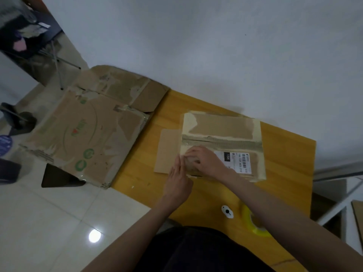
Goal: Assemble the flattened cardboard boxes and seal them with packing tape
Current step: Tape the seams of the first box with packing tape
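— What's lying around the small cardboard box [222,142]?

— It sits on the yellow wooden table [141,173], near the far edge by the white wall [196,46]. A big flattened carton [84,132], worn brown board with torn tape strips and green printed marks, overhangs the table's left end above the tiled floor [49,213]. Near the person, a roll of yellowish packing tape [255,222] lies partly hidden under the right forearm, with a small white oval object [227,211] just beside it.

— And the box itself?

— Matte brown cardboard with pale tape remnants round its edges, a rough torn seam across the top and a white shipping label [235,160]. One flap [167,152] sticks out flat to the left.

— The hands?

— The right hand [206,160] rests on the box top, fingers curled, apparently pinching something at its left edge. The left hand [179,177] lies with straight fingers against that same edge.
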Demonstrator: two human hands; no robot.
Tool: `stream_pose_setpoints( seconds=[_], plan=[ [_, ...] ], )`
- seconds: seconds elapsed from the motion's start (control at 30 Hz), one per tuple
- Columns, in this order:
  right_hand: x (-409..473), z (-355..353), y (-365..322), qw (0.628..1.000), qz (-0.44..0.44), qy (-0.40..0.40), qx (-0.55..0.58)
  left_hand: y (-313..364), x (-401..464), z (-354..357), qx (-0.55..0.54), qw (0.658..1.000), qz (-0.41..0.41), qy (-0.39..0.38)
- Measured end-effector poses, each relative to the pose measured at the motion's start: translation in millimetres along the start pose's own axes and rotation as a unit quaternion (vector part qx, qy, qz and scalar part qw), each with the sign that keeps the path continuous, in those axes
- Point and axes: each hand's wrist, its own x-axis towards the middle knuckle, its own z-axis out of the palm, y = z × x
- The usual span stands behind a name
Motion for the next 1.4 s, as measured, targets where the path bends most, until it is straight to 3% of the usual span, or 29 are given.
stream_pose_setpoints(
  seconds=[0.13, 0.33, 0.47, 0.87, 1.07, 1.3, 1.4],
  plan=[
    [0.5, 0.9, 5.5, 0.999, 0.013, 0.005, 0.034, 0.6, 4.0, 1.2, -0.107, 0.994, -0.006, 0.014],
    [11.4, -11.6, 12.8, 0.989, 0.066, 0.033, 0.131, 5.1, 41.8, -14.9, -0.089, 0.995, -0.012, 0.036],
    [27.2, -23.3, 22.8, 0.992, 0.088, 0.06, 0.063, 14.6, 75.5, -33.0, -0.067, 0.997, -0.002, 0.038],
    [66.1, -33.6, 41.5, 0.993, 0.082, 0.006, -0.085, 7.5, 145.3, -60.7, -0.054, 0.998, -0.021, 0.031],
    [80.6, -43.2, 47.8, 0.991, 0.094, -0.007, -0.097, 17.3, 166.1, -66.8, -0.045, 0.997, 0.028, 0.05],
    [94.4, -47.1, 50.8, 0.991, 0.102, 0.016, -0.086, 14.2, 194.2, -87.9, -0.146, 0.987, -0.001, 0.072],
    [100.9, -47.4, 51.9, 0.992, 0.109, 0.013, -0.057, 6.1, 210.6, -97.9, -0.155, 0.987, 0.012, 0.046]
  ],
)
